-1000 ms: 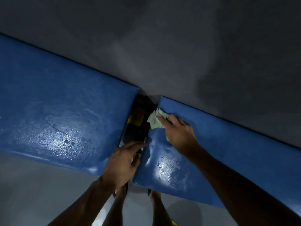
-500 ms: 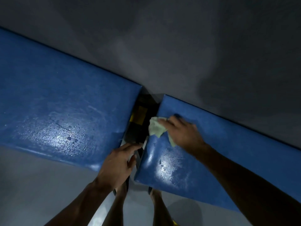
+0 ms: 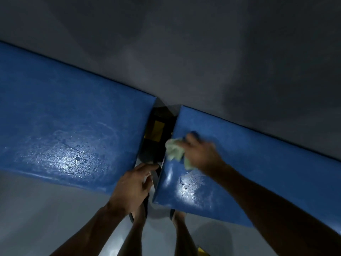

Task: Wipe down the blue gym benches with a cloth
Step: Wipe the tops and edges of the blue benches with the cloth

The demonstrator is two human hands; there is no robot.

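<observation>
Right grip: your right hand [image 3: 200, 154] is closed on the pale green cloth [image 3: 174, 150], pressing it onto the right table [image 3: 258, 163] near that pad's upper left corner, centre of the frame; the hand is motion-blurred.
Cloth: bunched under your fingers, sticking out to the left and below the hand, reaching the pad's left edge.
Left grip: your left hand [image 3: 132, 187] rests at the lower right corner of the left table [image 3: 64, 126], fingers loosely curled toward the gap, holding nothing.
Gap: dark frame with a yellow patch [image 3: 157, 127] between the two blue pads.
Surfaces: wet sheen and droplets on both pads, lower areas.
Floor: grey floor [image 3: 27, 218], your legs at bottom centre.
</observation>
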